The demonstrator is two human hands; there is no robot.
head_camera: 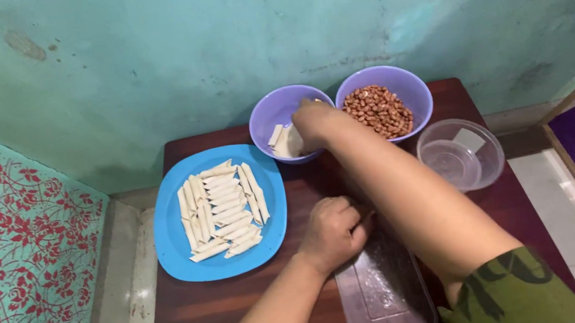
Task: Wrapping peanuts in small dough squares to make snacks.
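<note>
At the near edge of the small dark wooden table [197,315] lies a clear rectangular plastic tray [388,298], its long side running away from the person. At the tray's far end rests the left hand [333,234], curled into a loose fist with the knuckles up; whether anything sits inside that grip I cannot tell, since the fingers hide the palm.

Just left of that hand is a blue plate [174,239] carrying a neat stack of pale rolled pastry sticks [222,209]. Most of them lie crosswise on the plate, with a few set lengthwise at either side of the pile.

The right arm, in a green patterned sleeve [512,295], crosses over the tray and stretches toward the back of the table. To its right stands an empty clear plastic bowl [463,154].

Farthest off, against the teal wall, two purple bowls sit side by side. The right hand [316,123] reaches down into the left purple bowl [272,110], fingertips closed around the pale pastry wrappers [284,141] lying in it. So the wrappers lie straight ahead of the right grip, well apart from the left hand. The right purple bowl [409,86], just beside, is heaped with reddish peanuts [377,110] and is untouched.
</note>
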